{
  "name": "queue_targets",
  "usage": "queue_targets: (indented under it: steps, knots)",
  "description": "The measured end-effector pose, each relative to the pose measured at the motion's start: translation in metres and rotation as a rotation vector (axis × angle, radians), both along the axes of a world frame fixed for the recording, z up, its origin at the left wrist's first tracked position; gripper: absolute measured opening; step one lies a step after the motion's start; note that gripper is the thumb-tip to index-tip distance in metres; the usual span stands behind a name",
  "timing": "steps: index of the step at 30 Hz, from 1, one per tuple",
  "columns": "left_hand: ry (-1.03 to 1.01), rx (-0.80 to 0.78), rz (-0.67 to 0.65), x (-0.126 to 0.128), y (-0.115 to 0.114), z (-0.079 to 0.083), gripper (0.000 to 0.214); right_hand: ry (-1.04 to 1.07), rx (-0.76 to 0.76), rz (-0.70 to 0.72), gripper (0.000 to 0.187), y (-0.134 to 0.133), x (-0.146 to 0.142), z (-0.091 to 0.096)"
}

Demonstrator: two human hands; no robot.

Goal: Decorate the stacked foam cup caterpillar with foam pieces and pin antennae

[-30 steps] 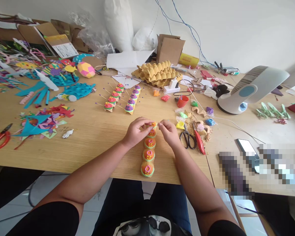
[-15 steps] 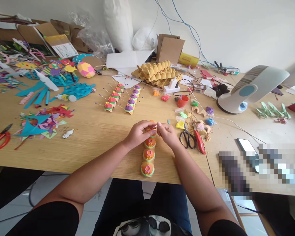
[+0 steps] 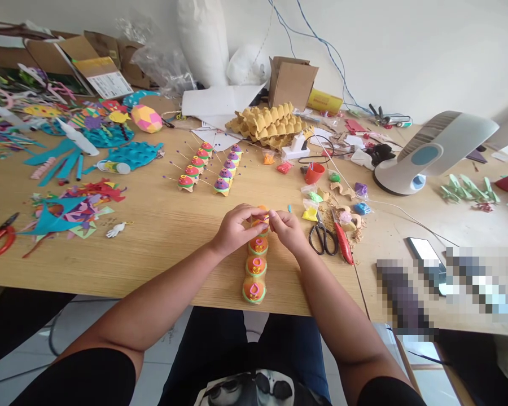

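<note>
An orange egg-carton caterpillar point(image 3: 254, 267), trimmed with green bands and pink and yellow clay bits, lies lengthwise before me. Over its far end, my left hand point(image 3: 238, 230) is closed with thumb and fingers bent together. My right hand point(image 3: 288, 230) pinches thumb against finger right beside the left fingertips. Whatever sits between the fingertips is too small to make out, and the hands partly cover the far humps. Beyond them stand a red egg-carton caterpillar point(image 3: 195, 167) and a purple one point(image 3: 228, 171), both with thin pin-like sticks poking out at the sides.
To the right lie black-handled scissors point(image 3: 323, 239), a red-handled cutter point(image 3: 343, 242), bags of coloured clay point(image 3: 310, 213) and a red cup point(image 3: 314, 173). A white fan point(image 3: 427, 155) stands farther right. Paper scraps point(image 3: 68, 211) and red scissors point(image 3: 0, 239) are at left; egg trays point(image 3: 266, 124) behind.
Both hands stay almost in place at the caterpillar's far end, with only a slight shift of the fingertips. The caterpillars have not moved.
</note>
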State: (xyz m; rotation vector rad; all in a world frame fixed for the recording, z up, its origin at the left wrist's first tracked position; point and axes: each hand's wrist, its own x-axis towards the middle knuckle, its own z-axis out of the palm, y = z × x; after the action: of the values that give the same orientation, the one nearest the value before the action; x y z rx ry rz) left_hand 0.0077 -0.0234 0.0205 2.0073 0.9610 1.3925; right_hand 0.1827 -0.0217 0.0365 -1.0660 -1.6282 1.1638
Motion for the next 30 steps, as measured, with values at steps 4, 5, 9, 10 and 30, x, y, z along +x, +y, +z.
queue_targets:
  steps: [4,5,9,10,30]
  knots:
    - [-0.005,0.016,0.038,-0.0011,0.0004,0.0023,0.013,-0.004,-0.016,0.012,0.065,-0.0001,0.0006,-0.0005]
    - [-0.008,0.026,0.047,-0.0014,0.0006,0.0031,0.014,0.006,-0.022,0.009,0.065,0.0002,0.0010,-0.0012]
    - [-0.022,0.047,0.071,-0.0021,0.0012,0.0051,0.015,0.090,-0.041,0.005,0.060,0.0020,0.0025,-0.0040]
    - [-0.025,0.052,0.072,-0.0023,0.0013,0.0051,0.014,0.107,-0.049,0.022,0.056,0.0023,0.0026,-0.0041]
    - [-0.021,-0.016,0.007,-0.0029,0.0013,0.0016,0.017,0.070,0.016,-0.003,0.056,0.0004,0.0024,0.0012]
